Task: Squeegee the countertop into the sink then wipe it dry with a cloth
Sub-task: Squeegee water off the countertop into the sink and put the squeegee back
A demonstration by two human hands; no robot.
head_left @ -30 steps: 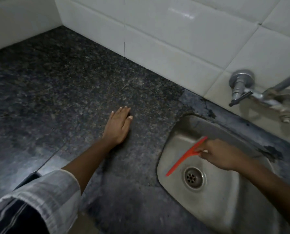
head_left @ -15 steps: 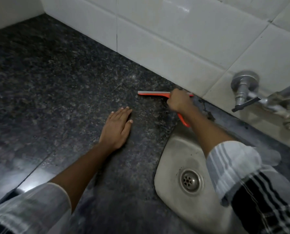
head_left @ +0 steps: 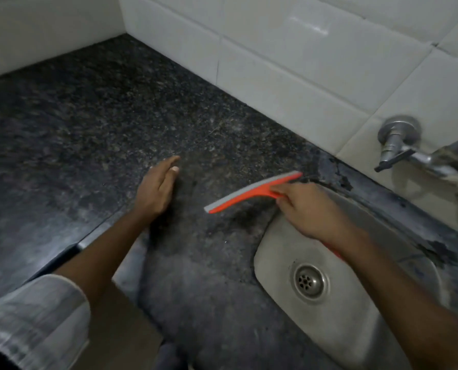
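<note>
Squeegee [head_left: 252, 192] — orange, with a grey blade strip along its far-left edge — is held just left of the sink [head_left: 334, 324], above or on the dark speckled surface [head_left: 94, 129]; whether the blade actually touches cannot be told, since the tool is blurred. The blade runs diagonally, its near end pointing left toward the open surface and its far end close to the worn patch by the sink's far rim. The grip of the right hand [head_left: 310, 212] is clenched around the squeegee's handle, which is mostly hidden under the fingers. The left hand [head_left: 157, 186] is released, holding nothing, laid flat on the surface well left of the blade. A drain [head_left: 309, 280] is seen in the sink's basin, and a metal tap [head_left: 398, 148] is mounted on the white tiled wall [head_left: 289, 65] at far right. No cloth is visible.

The squeegee stage is judged unfinished. Streaks could be left if the blade is lifted or tilted mid-stroke, so that water slips beneath it. Water could also be pushed along the sink's raised rim rather than over it — the diagonal blade angle would cause that. The resting left hand lies near the stroke path and could be wetted or struck.
</note>
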